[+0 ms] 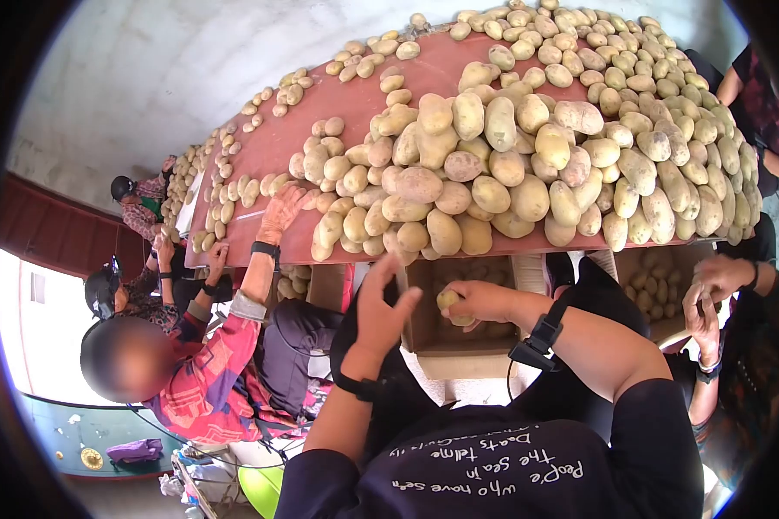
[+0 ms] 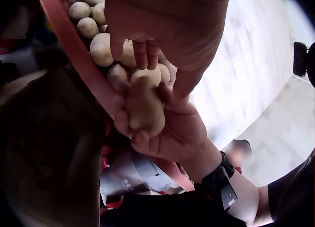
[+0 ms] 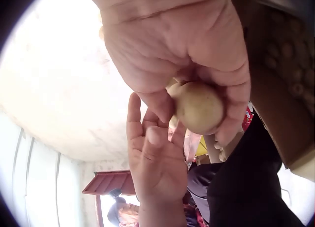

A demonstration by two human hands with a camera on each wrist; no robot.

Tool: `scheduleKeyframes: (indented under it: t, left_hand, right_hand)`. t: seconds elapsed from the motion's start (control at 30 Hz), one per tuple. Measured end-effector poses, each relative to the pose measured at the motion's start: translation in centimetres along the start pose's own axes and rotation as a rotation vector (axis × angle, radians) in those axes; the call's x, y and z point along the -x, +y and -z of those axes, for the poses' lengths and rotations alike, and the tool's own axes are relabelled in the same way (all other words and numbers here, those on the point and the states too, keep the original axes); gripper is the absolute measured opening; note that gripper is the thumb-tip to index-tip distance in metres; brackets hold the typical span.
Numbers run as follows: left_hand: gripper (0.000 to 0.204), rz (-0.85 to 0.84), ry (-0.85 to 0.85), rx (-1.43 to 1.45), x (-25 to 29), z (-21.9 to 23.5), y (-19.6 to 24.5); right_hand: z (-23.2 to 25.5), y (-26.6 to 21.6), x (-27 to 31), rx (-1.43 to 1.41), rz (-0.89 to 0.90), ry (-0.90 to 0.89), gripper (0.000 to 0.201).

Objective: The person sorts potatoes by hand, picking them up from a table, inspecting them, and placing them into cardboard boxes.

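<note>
Head view, centre: your right hand [image 1: 489, 303] curls its fingers round one potato [image 1: 448, 300], seen against the cardboard box [image 1: 463, 367]; your left hand [image 1: 383, 310], fingers extended, empty, lies near the table [image 1: 273, 160].

Potatoes [image 1: 491, 195] across reddish table [image 1: 355, 93]

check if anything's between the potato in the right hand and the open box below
Nothing visible is: the right hand holds the potato over the open box, and the left hand is off to one side.
</note>
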State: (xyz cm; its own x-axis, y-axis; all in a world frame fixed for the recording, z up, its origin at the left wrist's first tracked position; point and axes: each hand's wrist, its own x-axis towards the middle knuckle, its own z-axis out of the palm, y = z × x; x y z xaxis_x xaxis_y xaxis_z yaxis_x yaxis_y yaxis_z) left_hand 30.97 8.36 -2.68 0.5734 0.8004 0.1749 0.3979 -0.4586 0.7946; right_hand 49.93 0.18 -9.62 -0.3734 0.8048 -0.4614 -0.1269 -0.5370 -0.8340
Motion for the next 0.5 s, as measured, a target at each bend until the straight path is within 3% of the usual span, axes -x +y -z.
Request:
scheduleKeyframes:
  t: [0.17, 0.27, 0.5]
  left_hand:
    - [0.055, -0.042, 0.225, -0.322, -4.1, 2.7, -2.6]
    - [0.054, -0.137, 0.208, -0.478, -6.1, 3.1, -2.9]
    - [0.057, -0.191, 0.164, -0.67, -9.1, 2.3, -3.4]
  right_hand:
    - [0.2, 0.5, 0.0, 0.259, -0.032, 0.048, 0.038]
    - [0.6, 1.6, -0.8, 0.33, -0.037, 0.039, 0.041]
    - [0.5, 0.9, -0.1, 0.56, 0.011, 0.063, 0.043]
